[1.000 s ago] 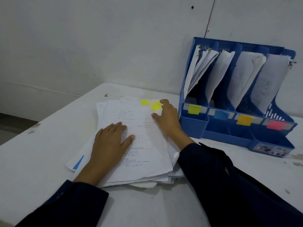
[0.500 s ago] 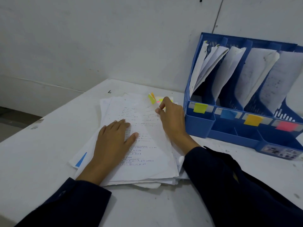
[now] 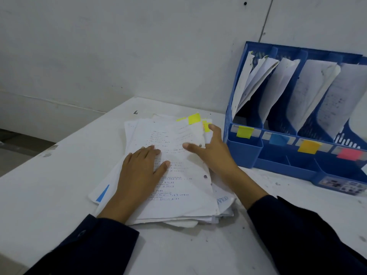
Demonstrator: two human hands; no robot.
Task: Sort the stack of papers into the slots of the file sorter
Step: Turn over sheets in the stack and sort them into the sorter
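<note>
A loose stack of white papers [image 3: 184,207] lies on the white table [image 3: 49,195] in front of me. My left hand [image 3: 139,171] presses flat on the stack, fingers straight. The top sheet [image 3: 174,135] carries a yellow sticky tab [image 3: 194,118] at its far right corner, and that corner is raised. My right hand [image 3: 214,153] pinches this sheet's right edge, thumb on top and fingers behind it. The blue file sorter [image 3: 244,153] stands to the right, close to that hand. All of its slots hold papers.
The sorter's slots carry coloured labels: yellow-green [image 3: 244,132], blue [image 3: 279,139], orange [image 3: 308,146] and pink [image 3: 349,153]. A grey wall [image 3: 139,46] rises directly behind table and sorter. The table's left edge drops off to the floor [image 3: 15,147].
My right hand has taken the top sheet's right edge, its thumb sliding onto the page, and the tabbed corner has lifted. My left hand has stayed flat on the stack.
</note>
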